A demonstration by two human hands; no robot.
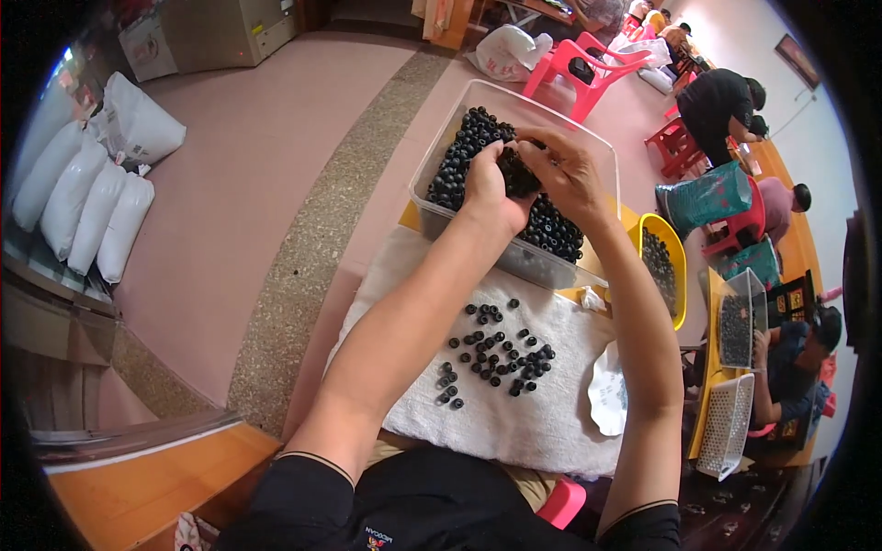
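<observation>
Head view: both forearms reach forward from the lower edge into a clear plastic bin (441,151) heaped with small black ring-shaped beads (469,147). The left hand (487,188) and right hand (562,170) meet over the heap, fingers curled inward around a clump of beads, so that the 2 palms work as 1 scoop; how firmly each hand closes cannot be told, since the fingertips are buried in the pile. The bin sits at the far end of reach, tilted slightly toward the person, which probably keeps the beads sliding to the near wall. Below the wrists, a white towel (551,432) covers the lap; its nap keeps round parts from rolling, and a loose scatter of beads (496,354) lies on it between the 2 forearms. To the right of the right forearm stand a yellow tray (678,266) with more beads and a white packet (608,395). Farther right, other people work at similar bins.
</observation>
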